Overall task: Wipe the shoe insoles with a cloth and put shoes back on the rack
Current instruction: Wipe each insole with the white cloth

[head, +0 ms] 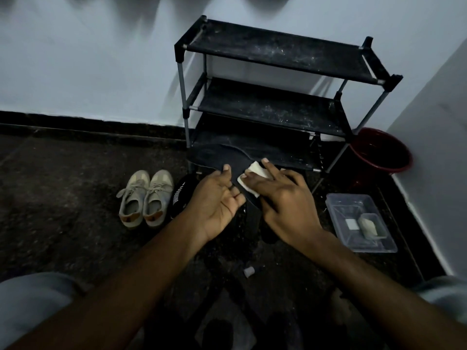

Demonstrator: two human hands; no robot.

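A black insole (236,171) is held up in front of the lowest shelf of the black shoe rack (275,53). My left hand (217,200) grips it from below, palm up, with the thumb on top. My right hand (280,198) presses a folded white cloth (255,171) flat onto the insole with straight fingers. A pair of beige sneakers (145,198) stands on the floor to the left. Under my hands lie black shoes, one with white markings (180,198), another partly hidden beneath my right wrist (268,234).
All three rack shelves are dusty and hold no shoes. A red bucket (381,152) stands right of the rack by the wall. A clear plastic tray (336,205) with small items sits on the floor at right. A small cap-like object (249,272) lies near my knees.
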